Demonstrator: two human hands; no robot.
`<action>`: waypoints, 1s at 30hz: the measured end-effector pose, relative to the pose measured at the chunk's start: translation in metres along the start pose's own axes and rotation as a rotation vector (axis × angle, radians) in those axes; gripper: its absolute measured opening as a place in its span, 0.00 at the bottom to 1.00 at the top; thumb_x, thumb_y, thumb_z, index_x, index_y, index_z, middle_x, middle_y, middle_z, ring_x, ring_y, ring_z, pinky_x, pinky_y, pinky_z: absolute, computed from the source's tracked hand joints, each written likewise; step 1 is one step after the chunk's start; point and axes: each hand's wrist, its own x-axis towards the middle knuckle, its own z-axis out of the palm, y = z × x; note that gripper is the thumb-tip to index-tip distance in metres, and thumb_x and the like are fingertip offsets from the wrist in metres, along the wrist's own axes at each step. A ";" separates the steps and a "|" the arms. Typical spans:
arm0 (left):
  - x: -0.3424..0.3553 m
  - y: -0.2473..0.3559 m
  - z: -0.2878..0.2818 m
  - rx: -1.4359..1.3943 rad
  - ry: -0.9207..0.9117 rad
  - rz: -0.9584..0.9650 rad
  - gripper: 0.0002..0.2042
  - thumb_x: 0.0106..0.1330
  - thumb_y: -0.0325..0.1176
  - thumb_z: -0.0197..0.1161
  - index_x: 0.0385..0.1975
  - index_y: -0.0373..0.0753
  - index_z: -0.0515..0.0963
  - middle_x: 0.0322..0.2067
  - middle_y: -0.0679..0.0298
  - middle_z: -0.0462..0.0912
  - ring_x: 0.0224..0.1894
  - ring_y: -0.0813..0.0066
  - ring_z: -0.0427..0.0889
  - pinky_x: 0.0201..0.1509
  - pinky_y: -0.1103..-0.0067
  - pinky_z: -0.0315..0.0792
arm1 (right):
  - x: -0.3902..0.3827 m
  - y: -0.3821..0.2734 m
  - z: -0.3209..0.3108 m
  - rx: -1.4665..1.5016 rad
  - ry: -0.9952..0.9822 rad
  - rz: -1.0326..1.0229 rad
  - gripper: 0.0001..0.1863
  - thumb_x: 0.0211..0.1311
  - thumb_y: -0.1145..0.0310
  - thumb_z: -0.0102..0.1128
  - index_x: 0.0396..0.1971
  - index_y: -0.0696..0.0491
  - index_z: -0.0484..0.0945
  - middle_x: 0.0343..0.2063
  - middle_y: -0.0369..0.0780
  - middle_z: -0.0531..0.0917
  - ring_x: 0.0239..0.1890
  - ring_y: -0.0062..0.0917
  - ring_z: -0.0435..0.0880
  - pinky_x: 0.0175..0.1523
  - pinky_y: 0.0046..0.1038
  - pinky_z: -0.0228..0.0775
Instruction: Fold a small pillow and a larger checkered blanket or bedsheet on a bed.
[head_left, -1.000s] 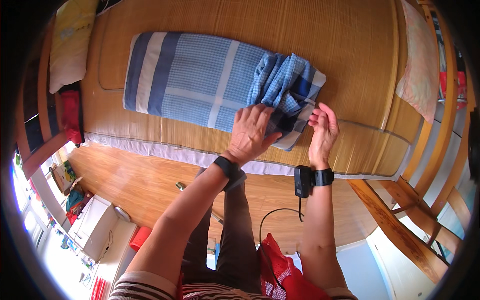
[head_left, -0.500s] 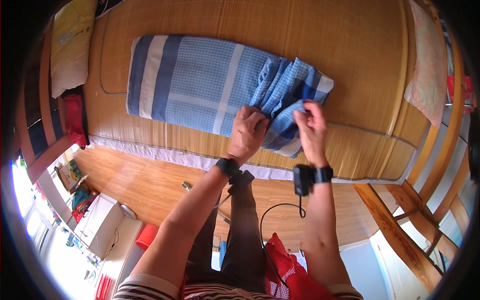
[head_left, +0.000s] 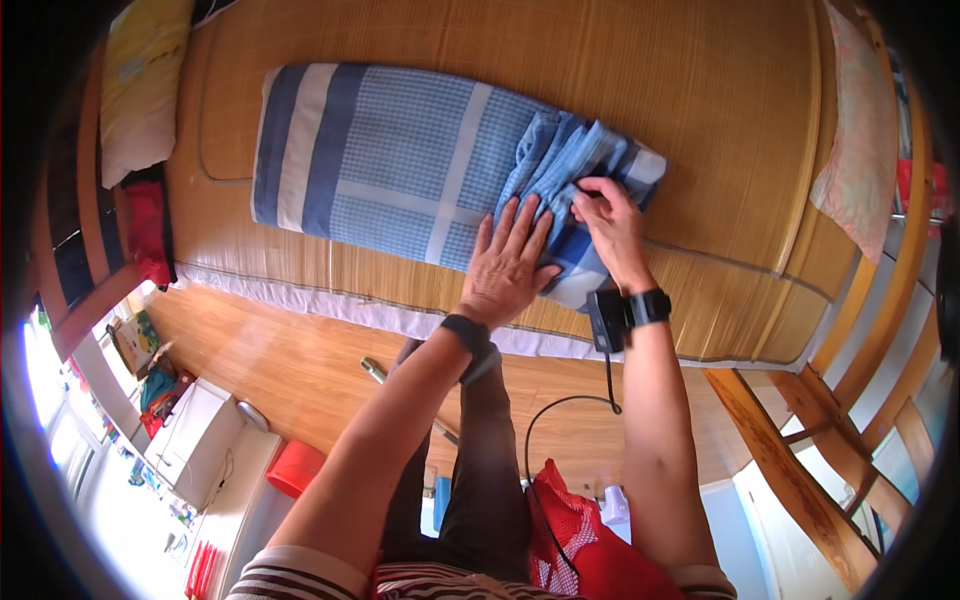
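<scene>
A long folded blue checked bed sheet [head_left: 400, 150], with white and dark blue stripes, lies across the bamboo mat on the bed. Toward its right part the cloth is bunched into several loose folds. My left hand [head_left: 502, 268] rests flat on the sheet with its fingers spread, their tips at the edge of the bunched folds. Just to the right, my right hand [head_left: 612, 232] has its thumb and fingers closed on a gathered bit of the sheet. Both wrists wear black bands, and a small black box with a cable is on the right one.
The bamboo mat [head_left: 700, 120] spreads around the sheet. A yellow pillow [head_left: 145, 90] lies at the far left, a pale pink pillow [head_left: 862, 140] at the right. A wooden ladder [head_left: 790, 470] stands at the lower right. On the floor are a red bin [head_left: 295, 468] and a white cabinet [head_left: 197, 440].
My left hand has gone from bent fingers at the folds to lying flat and spread. My right hand has moved slightly up and left, shifting the bunched cloth upward.
</scene>
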 end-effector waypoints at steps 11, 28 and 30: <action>-0.005 -0.012 -0.007 -0.035 -0.084 0.125 0.49 0.49 0.64 0.62 0.66 0.41 0.51 0.68 0.53 0.43 0.70 0.52 0.42 0.69 0.55 0.43 | -0.041 0.008 -0.003 -0.064 0.523 0.290 0.44 0.46 0.51 0.70 0.54 0.64 0.60 0.50 0.51 0.71 0.50 0.37 0.72 0.56 0.35 0.63; -0.064 -0.085 -0.032 -1.680 0.129 -0.169 0.22 0.59 0.31 0.64 0.52 0.43 0.67 0.51 0.62 0.72 0.54 0.71 0.71 0.60 0.70 0.65 | -0.072 -0.096 0.174 -0.098 0.071 -0.286 0.39 0.59 0.64 0.61 0.65 0.55 0.49 0.45 0.48 0.71 0.40 0.25 0.75 0.47 0.28 0.72; -0.080 -0.108 -0.026 -1.911 0.081 -0.232 0.19 0.58 0.32 0.64 0.49 0.42 0.69 0.48 0.62 0.74 0.51 0.69 0.73 0.58 0.69 0.67 | -0.068 -0.091 0.184 -0.385 -0.071 -0.346 0.32 0.58 0.64 0.60 0.60 0.58 0.60 0.48 0.48 0.68 0.46 0.34 0.74 0.51 0.32 0.70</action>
